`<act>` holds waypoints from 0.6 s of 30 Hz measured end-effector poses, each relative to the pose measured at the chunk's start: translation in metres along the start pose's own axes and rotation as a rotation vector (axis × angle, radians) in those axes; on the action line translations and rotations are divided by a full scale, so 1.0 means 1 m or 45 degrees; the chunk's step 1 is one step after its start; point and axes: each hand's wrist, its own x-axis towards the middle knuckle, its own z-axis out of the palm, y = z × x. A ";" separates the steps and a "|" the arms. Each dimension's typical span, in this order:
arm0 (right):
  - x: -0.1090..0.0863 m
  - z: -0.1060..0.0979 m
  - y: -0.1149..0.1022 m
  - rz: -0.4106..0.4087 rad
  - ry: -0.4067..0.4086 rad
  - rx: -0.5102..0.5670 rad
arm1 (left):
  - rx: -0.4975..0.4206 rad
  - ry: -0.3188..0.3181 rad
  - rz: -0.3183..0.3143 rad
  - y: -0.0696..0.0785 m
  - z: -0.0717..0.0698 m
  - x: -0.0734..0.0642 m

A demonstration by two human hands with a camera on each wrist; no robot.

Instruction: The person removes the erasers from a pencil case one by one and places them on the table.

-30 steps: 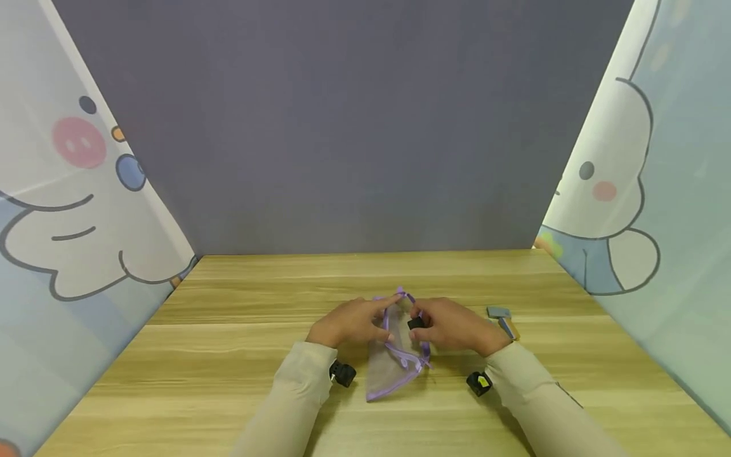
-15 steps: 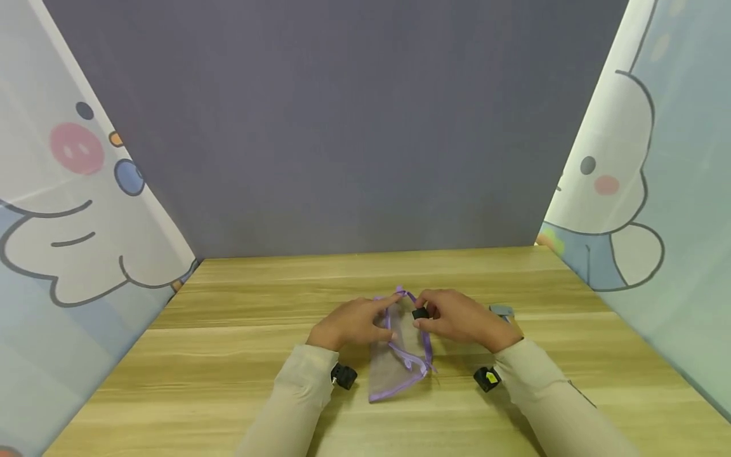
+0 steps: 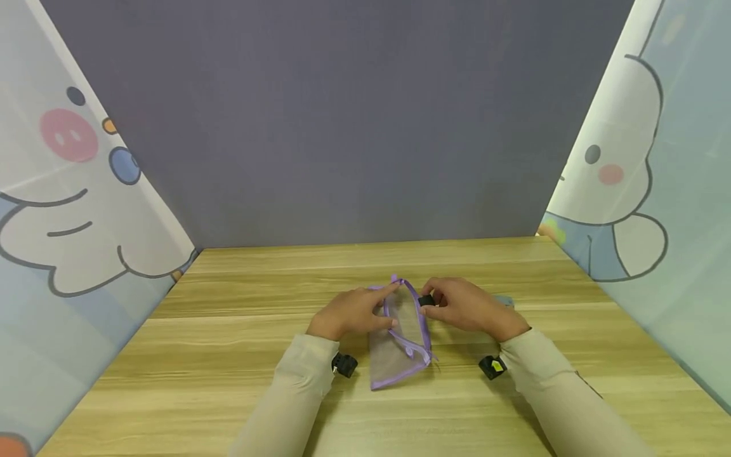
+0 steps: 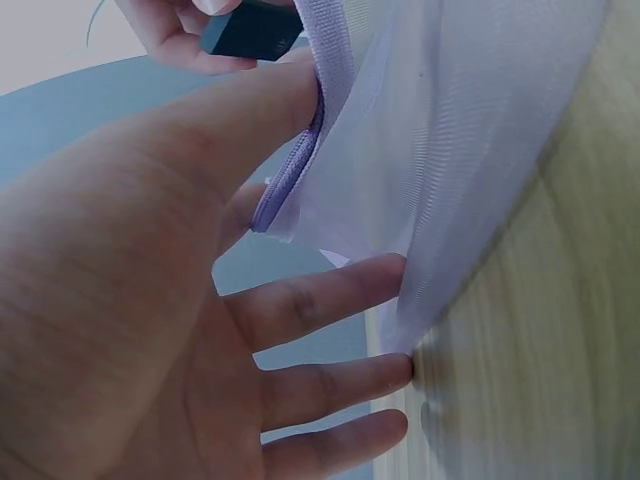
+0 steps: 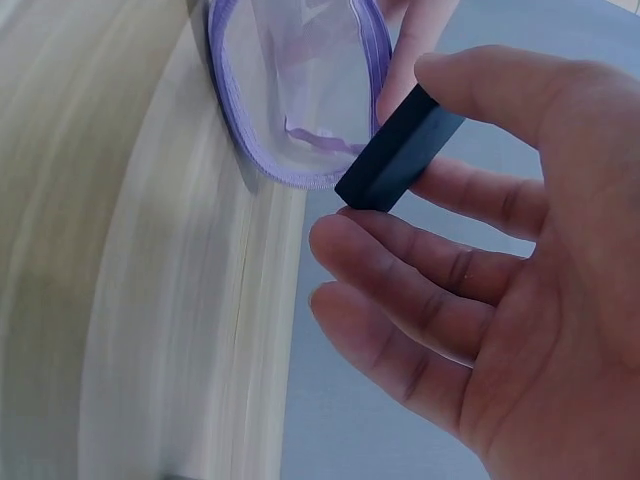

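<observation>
A purple-edged mesh zip pouch (image 3: 390, 363) lies on the wooden table with its mouth gaping. My left hand (image 3: 349, 312) has thumb and index finger spread at that mouth, one at each part of the zipper edge (image 4: 292, 170). Its other fingers extend straight along the mesh in the left wrist view. My right hand (image 3: 465, 306) pinches a small black rectangular block (image 5: 398, 150) between thumb and fingers. The block is beside the pouch's right rim and overlaps the zipper (image 5: 240, 130) in the right wrist view. The right hand's lower fingers curl loosely beneath it.
A small grey-blue piece (image 3: 505, 300) shows on the table (image 3: 228, 317) behind my right wrist, partly covered. Black wrist cameras (image 3: 344, 365) hang under both sleeves. A dark panel (image 3: 354, 127) stands along the table's far edge, with printed cloths (image 3: 617, 178) at either side.
My right hand has shifted right and away from me, taking the black block from over the pouch's mouth to its right rim. My left hand keeps its place at the pouch.
</observation>
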 end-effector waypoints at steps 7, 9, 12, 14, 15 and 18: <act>-0.002 -0.007 0.005 0.013 0.037 0.003 | 0.019 -0.014 -0.005 0.001 -0.005 -0.002; -0.003 -0.009 0.007 0.037 0.041 0.008 | 0.025 -0.015 0.006 0.002 -0.005 -0.001; -0.006 -0.012 0.010 0.070 0.042 0.015 | 0.027 -0.022 0.022 0.002 -0.004 0.000; -0.007 -0.014 0.010 0.080 0.037 0.017 | 0.023 -0.020 0.032 0.002 -0.003 -0.001; -0.007 -0.015 0.010 0.083 0.032 0.020 | 0.022 -0.018 0.035 0.001 -0.003 -0.001; -0.007 -0.016 0.011 0.084 0.018 0.018 | 0.017 -0.015 0.039 0.001 -0.002 -0.004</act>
